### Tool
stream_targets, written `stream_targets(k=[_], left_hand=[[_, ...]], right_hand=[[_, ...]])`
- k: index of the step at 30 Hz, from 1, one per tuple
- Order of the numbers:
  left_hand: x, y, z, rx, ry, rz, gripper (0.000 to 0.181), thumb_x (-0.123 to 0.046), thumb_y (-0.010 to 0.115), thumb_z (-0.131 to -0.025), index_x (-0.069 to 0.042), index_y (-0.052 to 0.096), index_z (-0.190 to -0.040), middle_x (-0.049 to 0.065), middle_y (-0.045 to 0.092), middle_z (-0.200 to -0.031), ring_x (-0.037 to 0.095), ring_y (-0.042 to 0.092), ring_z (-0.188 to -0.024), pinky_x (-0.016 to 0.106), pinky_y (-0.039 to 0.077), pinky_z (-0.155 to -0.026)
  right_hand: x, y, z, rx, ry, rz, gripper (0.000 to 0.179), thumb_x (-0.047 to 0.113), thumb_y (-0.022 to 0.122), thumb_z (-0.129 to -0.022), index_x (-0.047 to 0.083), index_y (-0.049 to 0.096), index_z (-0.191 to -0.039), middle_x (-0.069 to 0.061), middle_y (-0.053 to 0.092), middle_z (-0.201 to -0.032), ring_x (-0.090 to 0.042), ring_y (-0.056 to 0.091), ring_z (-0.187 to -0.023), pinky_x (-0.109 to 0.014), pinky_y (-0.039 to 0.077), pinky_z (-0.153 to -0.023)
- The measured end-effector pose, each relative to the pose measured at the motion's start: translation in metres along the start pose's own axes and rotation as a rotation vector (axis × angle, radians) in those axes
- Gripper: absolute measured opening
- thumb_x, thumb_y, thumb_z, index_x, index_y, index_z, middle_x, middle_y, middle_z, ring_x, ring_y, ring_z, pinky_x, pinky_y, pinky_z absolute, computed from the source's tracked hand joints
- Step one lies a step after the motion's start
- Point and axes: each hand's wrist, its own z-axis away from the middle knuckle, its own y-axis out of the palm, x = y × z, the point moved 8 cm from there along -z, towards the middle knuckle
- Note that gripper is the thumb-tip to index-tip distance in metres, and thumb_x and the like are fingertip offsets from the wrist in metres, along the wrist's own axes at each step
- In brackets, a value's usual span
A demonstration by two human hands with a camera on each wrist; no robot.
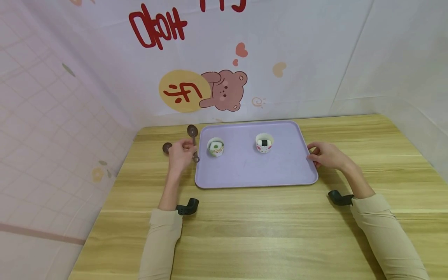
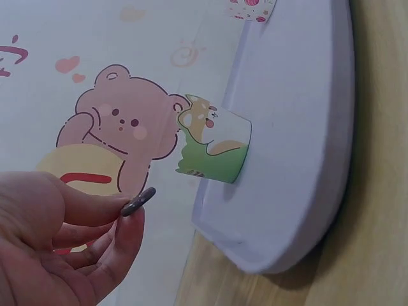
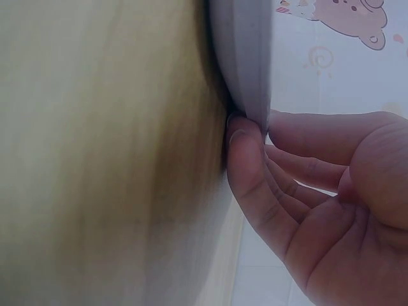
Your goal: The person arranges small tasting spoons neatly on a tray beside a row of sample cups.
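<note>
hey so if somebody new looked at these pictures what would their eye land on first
Probably the lilac tray on the wooden table, with the left cup near its left edge and the right cup nearer its middle. The pink bear printed on the backdrop behind may catch it too. Then the hands: the left hand pinches a dark spoon by the tray's left side, and the right hand grips its right edge.

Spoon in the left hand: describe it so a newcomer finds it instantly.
Find the lilac tray on the wooden table. Beside its left edge, the left hand pinches the dark brown spoon. Unlike the brown rounded piece left of that hand, it shows a handle ending in a ring.
</note>
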Motion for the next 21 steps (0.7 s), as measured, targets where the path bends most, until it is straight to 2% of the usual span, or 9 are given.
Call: stream_targets(k=[8, 16, 21], left_hand=[[-0.007, 0.003, 0.001, -0.016, 0.015, 0.000, 0.025, -0.009, 0.072, -0.094, 0.004, 0.070, -0.115, 0.017, 0.072, -0.099, 0.026, 0.071, -0.084, 0.027, 0.055, -0.069], [-0.015, 0.000, 0.003, -0.024, 0.055, -0.007, 0.024, -0.011, 0.072, -0.093, 0.003, 0.070, -0.112, 0.016, 0.072, -0.096, 0.025, 0.070, -0.080, 0.025, 0.052, -0.068], [-0.018, 0.000, 0.002, -0.016, 0.054, 0.005, 0.023, -0.011, 0.072, -0.094, 0.002, 0.070, -0.112, 0.015, 0.072, -0.096, 0.022, 0.070, -0.075, 0.022, 0.051, -0.063]], right_hand=[[-0.001, -0.001, 0.001, 0.003, -0.003, -0.002, 0.038, 0.000, 0.064, -0.096, -0.020, 0.049, -0.125, -0.017, 0.069, -0.086, -0.022, 0.066, -0.067, -0.032, 0.057, -0.058], [0.000, 0.000, 0.000, 0.001, 0.002, -0.010, 0.037, 0.000, 0.063, -0.096, -0.019, 0.050, -0.125, -0.017, 0.069, -0.087, -0.022, 0.067, -0.067, -0.032, 0.058, -0.059], [0.000, 0.000, 0.000, 0.000, 0.002, -0.012, 0.037, 0.000, 0.063, -0.096, -0.019, 0.049, -0.125, -0.018, 0.069, -0.087, -0.022, 0.066, -0.067, -0.032, 0.058, -0.059]])
